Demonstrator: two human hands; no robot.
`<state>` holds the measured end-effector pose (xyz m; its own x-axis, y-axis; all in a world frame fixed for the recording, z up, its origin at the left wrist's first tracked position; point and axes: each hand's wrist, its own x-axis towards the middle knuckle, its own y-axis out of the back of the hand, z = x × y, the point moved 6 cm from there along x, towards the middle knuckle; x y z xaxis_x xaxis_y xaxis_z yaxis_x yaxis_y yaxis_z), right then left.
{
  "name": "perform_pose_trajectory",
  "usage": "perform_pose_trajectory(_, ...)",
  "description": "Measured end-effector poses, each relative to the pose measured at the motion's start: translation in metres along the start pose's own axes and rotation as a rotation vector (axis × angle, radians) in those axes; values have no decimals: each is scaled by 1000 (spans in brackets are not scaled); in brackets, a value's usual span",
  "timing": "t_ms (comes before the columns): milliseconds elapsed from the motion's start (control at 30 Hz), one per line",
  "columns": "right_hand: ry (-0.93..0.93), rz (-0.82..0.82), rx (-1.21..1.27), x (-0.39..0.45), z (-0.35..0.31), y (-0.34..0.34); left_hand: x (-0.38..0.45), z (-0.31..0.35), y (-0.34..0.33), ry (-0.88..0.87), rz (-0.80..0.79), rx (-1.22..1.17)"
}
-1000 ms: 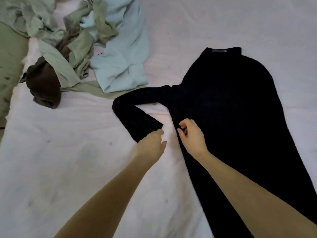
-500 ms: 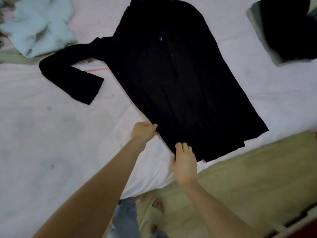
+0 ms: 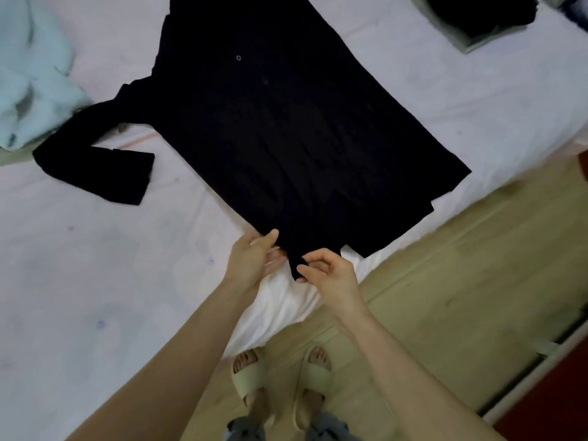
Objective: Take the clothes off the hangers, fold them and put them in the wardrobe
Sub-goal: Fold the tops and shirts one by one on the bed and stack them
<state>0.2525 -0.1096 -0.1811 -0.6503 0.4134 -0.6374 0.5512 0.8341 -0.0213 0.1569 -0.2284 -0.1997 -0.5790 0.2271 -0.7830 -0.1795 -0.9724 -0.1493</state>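
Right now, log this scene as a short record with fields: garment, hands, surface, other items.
garment: black long-sleeved garment spread flat on the bed, one sleeve bent out to the side
left hand: left hand at the hem corner, fingers straight under the edge
right hand: right hand pinches the hem corner
surface: pale pink bed sheet
other items: crumpled light blue garment beside the bent sleeve; dark folded pile at the far bed edge
floor: beige sandals on the person's feet, wooden floor
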Motion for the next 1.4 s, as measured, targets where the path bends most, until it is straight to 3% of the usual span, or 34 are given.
perform_pose_trajectory(133,-1,-56,48,-7,-6,-8,-19,-11,1,24,-61,199)
perform_pose_trajectory(200,12,-47,60,-12,-5,-9,-24,-15,6,90,-73,25)
perform_pose_trajectory(267,79,89,-18,-14,-3,0,-31,-15,6,151,-120,-240)
perform_pose_trajectory(367,348,260,-419,-18,-15,9,-37,-16,9,173,-153,-343)
perform_pose_trajectory(467,549,89,-665,-15,-23,-13,-38,-18,20,106,-156,-151)
perform_pose_trajectory(600,560,-129,-602,-7,-31,-41,-40,-13,31,-53,-177,25)
perform_pose_trajectory(767,533,-42,-602,5,-40,-45,-48,0,43,-243,-55,230)
perform_pose_trajectory(933,431,-42,-386,10,-44,-38,-58,3,43,-546,39,726)
perform_pose_trajectory(1033,404,-75,-339,10,-42,-36,-59,8,43,-709,184,1012)
perform_pose_trajectory(1233,410,-116,-401,8,-43,-25,-56,11,38,-749,292,1035)
perform_pose_trajectory(1400,546,-190,-886,9,-32,-34,-45,5,42,-603,293,1225)
